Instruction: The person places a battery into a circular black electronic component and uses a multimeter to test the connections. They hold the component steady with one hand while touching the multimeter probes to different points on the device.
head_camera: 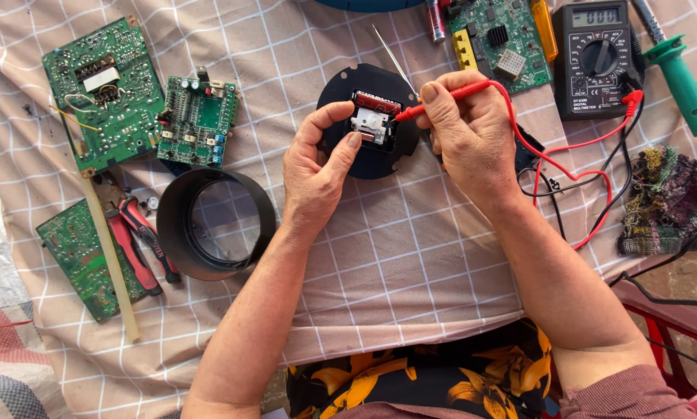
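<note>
The left hand (317, 167) pinches the black disc (368, 120) by its near-left rim, thumb on the edge and forefinger laid against the small white-and-red module (373, 124) mounted at its middle. The disc lies flat on the checked cloth (410, 256). The right hand (469, 128) is clenched on a red probe (442, 99), held like a pen, its tip touching the module just right of the left forefinger.

The disc looks stiff and light, probably plastic; its rim seems the safe place to hold, as the module's small parts look fragile. The probe is thin and rigid, while its red lead (573, 167) is limp and trails right from the grip.

Beyond the right hand, the lead runs to a black multimeter (597, 58) with a grey screen at its top and a round dial under it. A green-handled iron (682, 81) lies further right. Above the probe sits a green board (504, 35) with yellow blocks. Left of the left hand stands a black ring (216, 225), and further left lie more green boards (104, 89) and red-handled pliers (143, 240).
</note>
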